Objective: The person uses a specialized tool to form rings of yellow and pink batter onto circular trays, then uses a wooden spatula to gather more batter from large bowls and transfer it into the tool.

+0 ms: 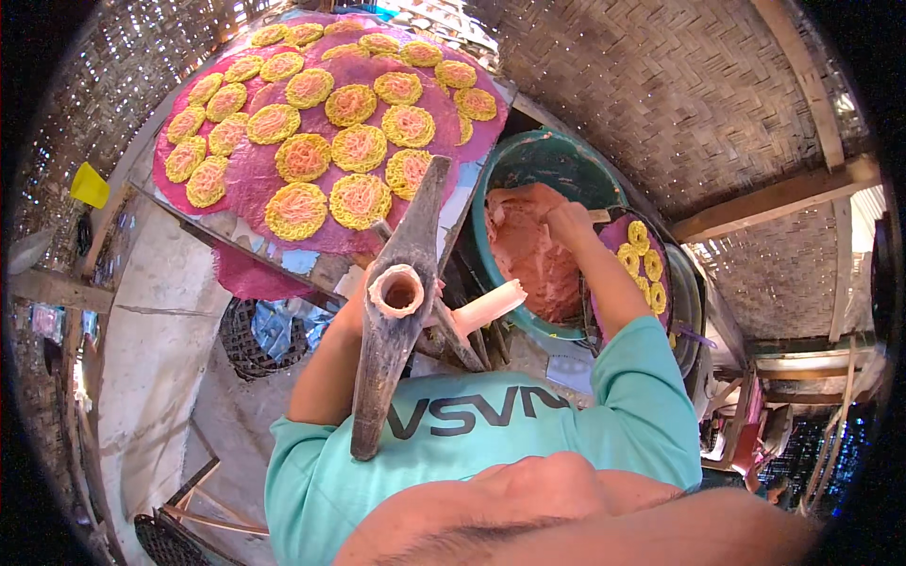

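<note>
My right hand (566, 221) reaches into a green plastic tub (594, 159) and touches the soft pink dough (524, 265) inside. Its fingertips are hidden, so their grip does not show. My left hand (354, 311) is mostly hidden behind a dark wooden press handle (376, 382), and its fingers cannot be seen. The handle is a long bar with a round hole at its middle, where a pink-coated tube (397, 291) shows. To its right, a pink-smeared cylinder (490, 308) sticks out at a slant by wooden legs, near the tub's rim.
Ahead lies a table with magenta sheeting (304, 152), bearing many round yellow noodle-like nests with pink strands (359, 148). Right of the tub, small yellow rings (652, 265) lie on a purple sheet. A dark woven basket (248, 339) with blue plastic stands below left. Woven bamboo walls (601, 71) surround me.
</note>
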The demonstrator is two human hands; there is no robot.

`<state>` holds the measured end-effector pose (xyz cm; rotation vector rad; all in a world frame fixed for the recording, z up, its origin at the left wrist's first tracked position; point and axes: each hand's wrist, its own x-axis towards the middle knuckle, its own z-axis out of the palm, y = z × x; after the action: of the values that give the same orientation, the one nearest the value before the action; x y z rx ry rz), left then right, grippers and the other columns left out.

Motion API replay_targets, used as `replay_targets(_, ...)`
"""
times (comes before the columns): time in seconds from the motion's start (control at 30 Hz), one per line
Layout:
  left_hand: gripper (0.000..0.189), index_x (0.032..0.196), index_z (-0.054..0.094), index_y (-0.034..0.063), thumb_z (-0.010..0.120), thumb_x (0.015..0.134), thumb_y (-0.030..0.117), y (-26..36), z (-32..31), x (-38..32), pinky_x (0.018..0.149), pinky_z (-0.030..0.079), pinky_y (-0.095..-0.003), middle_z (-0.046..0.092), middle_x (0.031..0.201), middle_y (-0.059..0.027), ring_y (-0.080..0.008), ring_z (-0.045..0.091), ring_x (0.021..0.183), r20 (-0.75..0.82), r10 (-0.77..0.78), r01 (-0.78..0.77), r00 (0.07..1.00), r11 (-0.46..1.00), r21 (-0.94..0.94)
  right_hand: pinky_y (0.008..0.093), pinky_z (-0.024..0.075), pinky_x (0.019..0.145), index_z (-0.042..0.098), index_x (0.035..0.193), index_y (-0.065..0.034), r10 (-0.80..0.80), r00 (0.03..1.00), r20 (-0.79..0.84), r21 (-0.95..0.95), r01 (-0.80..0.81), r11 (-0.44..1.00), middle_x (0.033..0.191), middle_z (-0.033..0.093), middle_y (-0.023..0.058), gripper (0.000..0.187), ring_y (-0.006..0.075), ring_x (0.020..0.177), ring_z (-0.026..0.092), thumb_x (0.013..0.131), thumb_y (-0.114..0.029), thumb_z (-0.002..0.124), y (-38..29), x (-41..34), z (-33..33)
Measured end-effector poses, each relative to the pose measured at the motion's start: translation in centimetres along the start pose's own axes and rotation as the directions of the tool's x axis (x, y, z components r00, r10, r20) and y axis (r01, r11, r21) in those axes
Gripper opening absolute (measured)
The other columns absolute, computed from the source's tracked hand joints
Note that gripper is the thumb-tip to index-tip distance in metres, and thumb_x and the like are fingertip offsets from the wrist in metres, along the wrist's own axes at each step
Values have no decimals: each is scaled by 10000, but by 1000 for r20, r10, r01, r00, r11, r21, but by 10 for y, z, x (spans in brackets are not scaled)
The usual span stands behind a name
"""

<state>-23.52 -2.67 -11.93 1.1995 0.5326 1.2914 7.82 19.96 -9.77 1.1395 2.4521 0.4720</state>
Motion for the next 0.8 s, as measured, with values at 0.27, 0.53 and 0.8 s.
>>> replay_targets(0.27,276,922,572,-9,683,687,83,1,1,5,711,496,-294,611,897,-104,-155,586,784,14,145,-146,989,987,72,396,483,596,657,716,-71,96,990,100,55,-102,993,699,619,146,198,289,700,613,643,-241,587,-2,-25,1)
replay_targets(0.53,237,856,571,38,703,688,139,13,2,3,756,475,-404,519,858,-48,-244,561,892,31,101,-103,994,993,63,379,469,584,651,772,-26,103,959,263,364,-197,910,681,607,158,385,286,658,600,695,-397,585,27,-73,-72)
replay_targets(0.8,273,876,582,62,705,645,139,34,25,22,696,456,-296,578,809,-33,-132,556,789,-221,17,63,975,934,352,252,427,640,611,1004,-32,-69,994,83,935,-54,350,817,619,35,381,92,742,527,754,-321,616,90,-167,-128)
